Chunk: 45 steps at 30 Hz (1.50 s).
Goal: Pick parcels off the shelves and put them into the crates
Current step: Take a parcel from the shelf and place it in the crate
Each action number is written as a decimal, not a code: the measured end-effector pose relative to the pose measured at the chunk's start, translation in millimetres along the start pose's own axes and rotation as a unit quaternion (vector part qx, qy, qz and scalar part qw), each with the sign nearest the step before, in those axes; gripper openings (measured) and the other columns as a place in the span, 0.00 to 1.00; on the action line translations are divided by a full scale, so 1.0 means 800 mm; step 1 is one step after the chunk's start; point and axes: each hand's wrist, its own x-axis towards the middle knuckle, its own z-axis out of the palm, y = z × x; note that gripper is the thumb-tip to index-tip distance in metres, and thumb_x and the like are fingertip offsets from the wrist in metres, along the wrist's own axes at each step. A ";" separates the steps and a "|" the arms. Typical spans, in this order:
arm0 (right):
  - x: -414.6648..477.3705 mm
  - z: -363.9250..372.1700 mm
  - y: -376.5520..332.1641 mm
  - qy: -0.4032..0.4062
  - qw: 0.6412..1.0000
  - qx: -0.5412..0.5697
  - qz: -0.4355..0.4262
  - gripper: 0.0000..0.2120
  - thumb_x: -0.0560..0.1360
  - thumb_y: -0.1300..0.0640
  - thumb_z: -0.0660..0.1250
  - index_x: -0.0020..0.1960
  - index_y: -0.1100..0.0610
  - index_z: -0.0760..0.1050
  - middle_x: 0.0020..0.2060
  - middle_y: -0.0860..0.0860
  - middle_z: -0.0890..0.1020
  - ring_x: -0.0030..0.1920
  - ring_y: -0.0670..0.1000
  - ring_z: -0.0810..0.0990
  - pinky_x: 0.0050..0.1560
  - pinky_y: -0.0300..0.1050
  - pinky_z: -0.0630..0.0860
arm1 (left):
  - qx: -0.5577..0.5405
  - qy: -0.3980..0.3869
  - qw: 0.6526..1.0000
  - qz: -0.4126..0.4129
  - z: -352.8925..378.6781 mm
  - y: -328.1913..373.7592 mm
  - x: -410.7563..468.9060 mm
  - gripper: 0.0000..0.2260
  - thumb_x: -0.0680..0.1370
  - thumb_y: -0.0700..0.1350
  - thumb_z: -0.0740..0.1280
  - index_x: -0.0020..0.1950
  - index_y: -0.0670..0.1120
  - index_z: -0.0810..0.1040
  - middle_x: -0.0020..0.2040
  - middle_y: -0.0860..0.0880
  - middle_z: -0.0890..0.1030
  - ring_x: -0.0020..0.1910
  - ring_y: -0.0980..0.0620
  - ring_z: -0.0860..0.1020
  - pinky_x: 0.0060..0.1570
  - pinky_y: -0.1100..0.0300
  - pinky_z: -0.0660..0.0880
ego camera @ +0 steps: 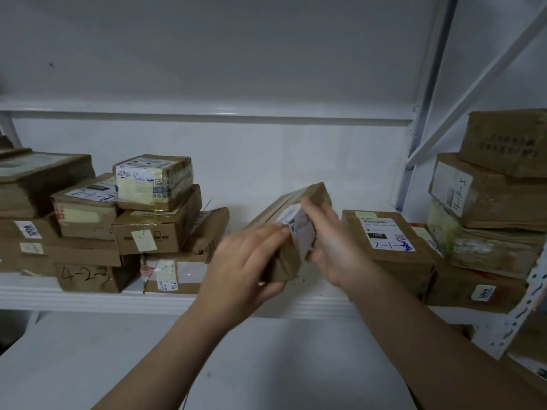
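Parcel (287, 258) held tilted just above the shelf (88, 297) front edge, left hand (248, 261) cupping its lower end, right hand (328, 247) gripping the labelled side, probably angled to read the label; no crate seen.

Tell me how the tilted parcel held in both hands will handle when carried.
Probably stiff: the parcel shows square cardboard edges under the left hand and right hand. Likely light, being small and held tilted. Its label may be slightly slippery.
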 end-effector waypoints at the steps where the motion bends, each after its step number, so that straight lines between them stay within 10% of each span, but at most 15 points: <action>1: 0.000 0.002 0.008 -0.002 1.000 -0.006 0.020 0.38 0.71 0.43 0.72 0.75 0.43 0.57 0.57 0.53 0.81 0.46 0.51 0.85 0.37 0.47 0.80 | 0.010 -0.007 1.000 0.017 0.008 0.000 -0.007 0.28 0.71 0.48 0.70 0.67 0.43 0.66 0.62 0.42 0.77 0.63 0.47 0.73 0.59 0.52 0.71; 5: 0.011 -0.006 0.033 0.035 0.997 -0.045 0.050 0.45 0.64 0.46 0.77 0.74 0.41 0.55 0.58 0.53 0.80 0.52 0.54 0.82 0.46 0.51 0.80 | -0.017 -0.066 0.996 0.057 0.026 -0.006 -0.031 0.27 0.76 0.52 0.69 0.68 0.40 0.65 0.63 0.39 0.75 0.63 0.43 0.73 0.63 0.51 0.71; 14: 0.040 0.009 0.080 0.081 0.995 -0.049 0.039 0.13 0.77 0.58 0.66 0.61 0.53 0.73 0.48 0.54 0.83 0.44 0.51 0.84 0.41 0.45 0.81 | 0.104 -0.259 0.959 -0.042 0.035 -0.034 -0.054 0.22 0.75 0.53 0.66 0.68 0.48 0.74 0.64 0.40 0.77 0.61 0.37 0.77 0.55 0.44 0.76; 20: 0.056 0.019 0.115 0.074 0.974 -0.216 0.009 0.13 0.77 0.69 0.61 0.58 0.63 0.80 0.55 0.57 0.81 0.53 0.53 0.80 0.53 0.42 0.77 | 0.154 -0.393 0.901 -0.101 0.055 -0.065 -0.068 0.26 0.81 0.45 0.57 0.77 0.54 0.52 0.77 0.46 0.59 0.74 0.41 0.60 0.70 0.50 0.60; 25: 0.055 0.012 0.118 0.068 0.948 -0.306 -0.062 0.13 0.76 0.69 0.62 0.58 0.62 0.79 0.52 0.53 0.81 0.49 0.46 0.78 0.45 0.25 0.73 | 0.140 -0.370 0.911 -0.113 0.058 -0.066 -0.063 0.22 0.78 0.44 0.63 0.73 0.49 0.66 0.70 0.43 0.71 0.67 0.40 0.70 0.64 0.49 0.68; 29: 0.045 0.004 0.116 0.055 0.926 -0.360 -0.098 0.10 0.76 0.65 0.65 0.57 0.61 0.79 0.50 0.53 0.82 0.51 0.48 0.80 0.52 0.34 0.76 | 0.119 -0.313 0.934 -0.122 0.056 -0.067 -0.064 0.16 0.73 0.48 0.70 0.59 0.45 0.79 0.58 0.44 0.80 0.56 0.41 0.79 0.56 0.48 0.74; 35: 0.008 -0.021 0.089 0.081 0.876 -0.424 -0.213 0.11 0.77 0.65 0.63 0.55 0.57 0.80 0.45 0.43 0.80 0.43 0.34 0.76 0.44 0.22 0.69 | 0.136 -0.292 0.933 -0.163 0.068 -0.061 -0.052 0.17 0.79 0.58 0.57 0.54 0.47 0.77 0.53 0.48 0.79 0.54 0.45 0.76 0.61 0.52 0.66; 45: -0.061 -0.107 0.038 0.202 0.795 -0.476 -0.317 0.09 0.77 0.65 0.64 0.54 0.59 0.80 0.48 0.49 0.82 0.50 0.43 0.77 0.53 0.35 0.74 | -0.031 -0.237 0.961 -0.140 0.136 0.020 0.012 0.19 0.79 0.53 0.63 0.66 0.44 0.71 0.62 0.44 0.75 0.56 0.43 0.76 0.52 0.51 0.73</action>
